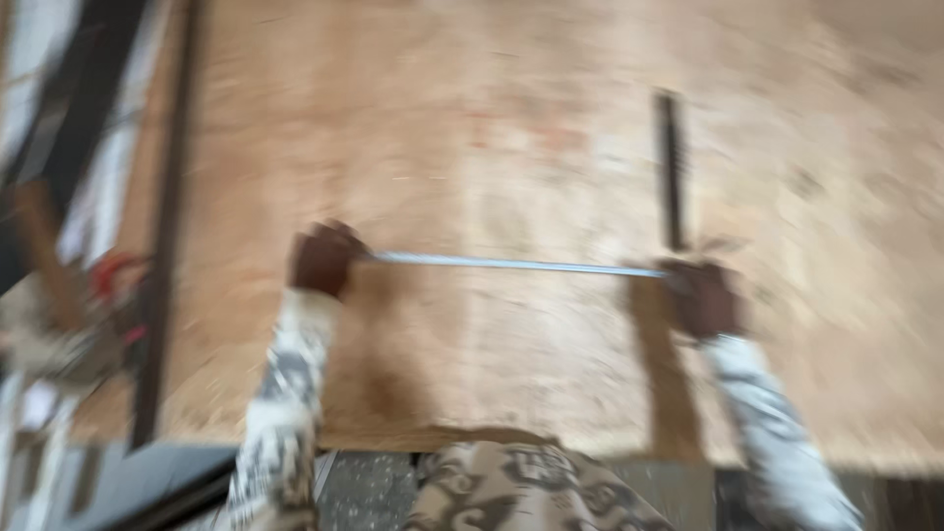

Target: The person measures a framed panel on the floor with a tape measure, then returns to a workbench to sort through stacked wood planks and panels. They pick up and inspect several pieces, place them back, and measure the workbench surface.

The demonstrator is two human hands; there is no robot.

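Note:
The view is blurred by motion. My left hand [323, 258] and my right hand [703, 297] each grip one end of a thin grey metal rod [516, 264] stretched level between them, just above a large plywood sheet [492, 128]. A dark narrow bar [671, 167] lies on the sheet just beyond my right hand, pointing away from me. Both arms wear patterned light sleeves.
A long dark metal strip [165, 216] runs along the sheet's left edge. Blurred clutter with a red object [110, 270] sits off to the left. The sheet's near edge [462, 438] is by my patterned trousers.

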